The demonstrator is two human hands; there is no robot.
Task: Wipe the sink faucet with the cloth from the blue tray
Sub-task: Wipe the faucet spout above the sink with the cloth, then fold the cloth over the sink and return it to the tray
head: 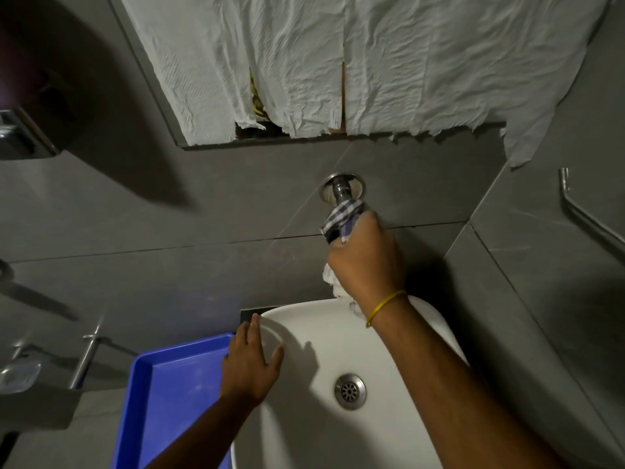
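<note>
At the wall, right hand [367,255] clenched around one cloth [341,218] on one faucet [341,191], seemingly wrapped, left hand [252,363] spread empty.

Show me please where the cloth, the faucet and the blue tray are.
cloth [341,216], head view, checked part wrapped around the faucet.
faucet [341,190], head view, bare metal pipe near the wall plate.
blue tray [176,394], head view, its bare floor.

Right hand [367,255] raised and fisted; left hand [250,363] lies flat, fingers spread.
</note>
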